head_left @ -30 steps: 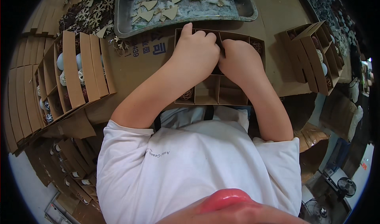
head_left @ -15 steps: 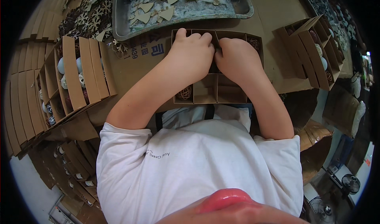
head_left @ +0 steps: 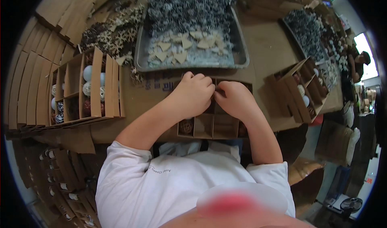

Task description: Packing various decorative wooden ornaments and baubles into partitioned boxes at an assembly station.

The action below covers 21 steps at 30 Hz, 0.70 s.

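- A metal tray [head_left: 244,57] sits just past the box, with a gray pile [head_left: 189,14] and flat wood shapes [head_left: 186,43] in it.
- Boxes with balls stand on the left [head_left: 96,87] and right [head_left: 291,98].
- The brown box [head_left: 204,125] is on the table [head_left: 262,42], before the person's tummy.
- The left hand [head_left: 194,92] and right hand [head_left: 234,97] hide its middle. Their fingers are curled close; I can't tell what they hold.
- A second ago, the gray pile was mostly out of sight. The hands are still over the box.
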Each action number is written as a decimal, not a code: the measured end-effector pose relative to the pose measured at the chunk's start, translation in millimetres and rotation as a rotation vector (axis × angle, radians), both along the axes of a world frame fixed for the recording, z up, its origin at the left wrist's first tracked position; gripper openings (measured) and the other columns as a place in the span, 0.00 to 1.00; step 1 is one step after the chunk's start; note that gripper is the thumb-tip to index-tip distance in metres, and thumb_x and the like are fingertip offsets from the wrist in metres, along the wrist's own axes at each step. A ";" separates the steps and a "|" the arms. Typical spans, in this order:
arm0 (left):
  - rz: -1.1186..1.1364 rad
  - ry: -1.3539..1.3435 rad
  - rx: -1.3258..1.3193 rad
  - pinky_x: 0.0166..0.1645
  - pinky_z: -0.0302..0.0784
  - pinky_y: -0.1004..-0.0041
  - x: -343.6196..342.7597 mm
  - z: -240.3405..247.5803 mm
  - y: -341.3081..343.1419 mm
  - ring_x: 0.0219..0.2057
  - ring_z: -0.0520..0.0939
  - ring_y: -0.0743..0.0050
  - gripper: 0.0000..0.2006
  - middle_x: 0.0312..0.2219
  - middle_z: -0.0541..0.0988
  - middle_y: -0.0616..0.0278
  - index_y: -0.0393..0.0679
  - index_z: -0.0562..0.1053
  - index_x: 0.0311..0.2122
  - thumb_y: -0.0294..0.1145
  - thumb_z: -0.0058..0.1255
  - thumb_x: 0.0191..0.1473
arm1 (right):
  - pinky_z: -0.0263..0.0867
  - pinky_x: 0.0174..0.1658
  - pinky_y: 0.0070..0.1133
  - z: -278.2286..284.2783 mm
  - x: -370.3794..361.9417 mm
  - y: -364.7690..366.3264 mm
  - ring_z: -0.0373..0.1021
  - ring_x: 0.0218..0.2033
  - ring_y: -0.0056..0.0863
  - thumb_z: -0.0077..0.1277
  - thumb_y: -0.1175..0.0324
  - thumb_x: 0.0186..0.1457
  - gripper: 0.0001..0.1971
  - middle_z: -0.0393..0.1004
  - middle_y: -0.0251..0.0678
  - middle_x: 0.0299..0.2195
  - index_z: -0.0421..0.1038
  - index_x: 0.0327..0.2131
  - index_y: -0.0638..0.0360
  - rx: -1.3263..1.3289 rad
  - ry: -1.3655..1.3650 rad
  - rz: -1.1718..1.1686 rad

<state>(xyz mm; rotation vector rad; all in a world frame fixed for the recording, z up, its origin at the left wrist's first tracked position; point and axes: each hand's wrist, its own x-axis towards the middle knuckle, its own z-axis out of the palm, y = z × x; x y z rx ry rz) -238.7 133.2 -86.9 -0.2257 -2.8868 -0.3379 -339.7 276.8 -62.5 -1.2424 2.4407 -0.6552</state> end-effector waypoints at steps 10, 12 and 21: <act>0.147 0.436 0.387 0.42 0.70 0.60 -16.1 16.6 -62.4 0.35 0.77 0.53 0.08 0.30 0.78 0.56 0.39 0.75 0.35 0.27 0.49 0.48 | 0.65 0.41 0.33 -5.8 -102.1 -44.6 0.69 0.40 0.42 0.52 0.61 0.50 0.11 0.74 0.42 0.31 0.75 0.31 0.57 -0.094 0.357 -0.010; 0.125 0.460 0.371 0.41 0.70 0.60 -12.8 8.7 -67.7 0.33 0.77 0.53 0.07 0.29 0.78 0.56 0.39 0.75 0.33 0.25 0.50 0.47 | 0.64 0.43 0.33 -22.3 -121.0 -54.1 0.68 0.42 0.41 0.53 0.61 0.49 0.10 0.74 0.39 0.32 0.76 0.31 0.54 -0.094 0.513 0.022; 0.093 0.416 0.412 0.38 0.71 0.63 -9.4 0.3 -69.8 0.31 0.78 0.53 0.05 0.28 0.78 0.56 0.39 0.75 0.31 0.24 0.50 0.47 | 0.64 0.41 0.28 -43.1 -146.3 -60.0 0.71 0.36 0.34 0.57 0.67 0.46 0.07 0.75 0.37 0.30 0.77 0.30 0.57 -0.372 0.220 0.047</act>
